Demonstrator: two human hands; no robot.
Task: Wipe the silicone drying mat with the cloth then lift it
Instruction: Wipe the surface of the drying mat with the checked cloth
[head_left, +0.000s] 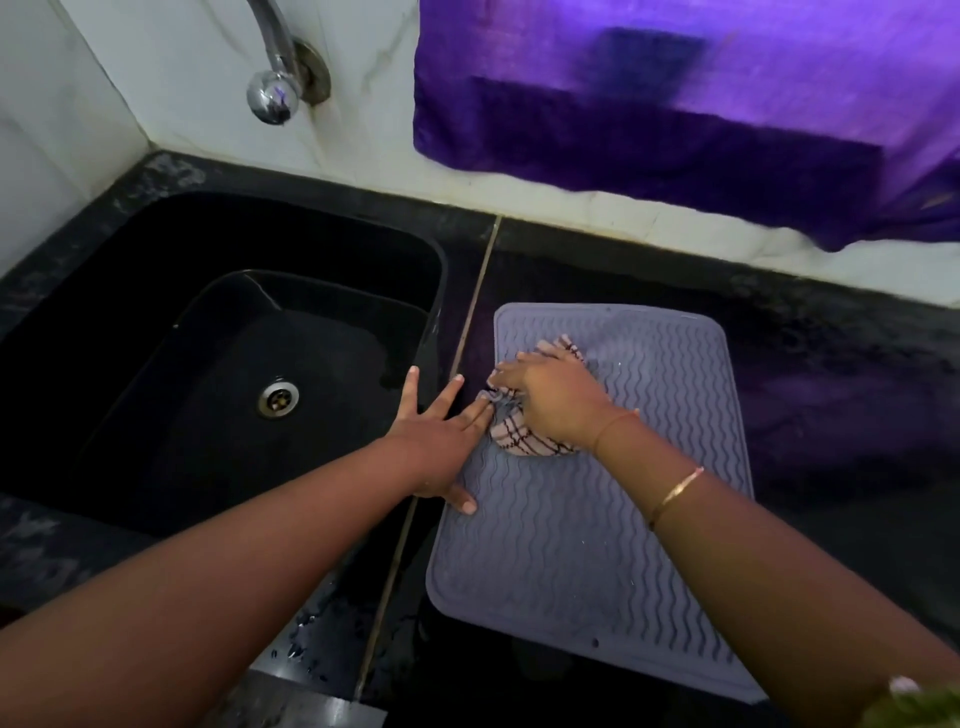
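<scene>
A grey silicone drying mat (582, 545) with wavy ridges lies flat on the black counter, right of the sink. A crumpled white cloth with dark checks (524, 441) rests on the mat's upper left part. My right hand (556, 400) presses down on the cloth, fingers bunched over it. My left hand (441, 431) lies flat with fingers spread, its palm on the counter and its fingertips and thumb on the mat's left edge, touching the cloth.
A deep black sink (208, 364) with a steel drain (279, 398) sits to the left. A chrome tap (272, 93) juts from the white tiled wall. A purple cloth (675, 104) hangs on the wall behind the mat. Water drops dot the counter near the front.
</scene>
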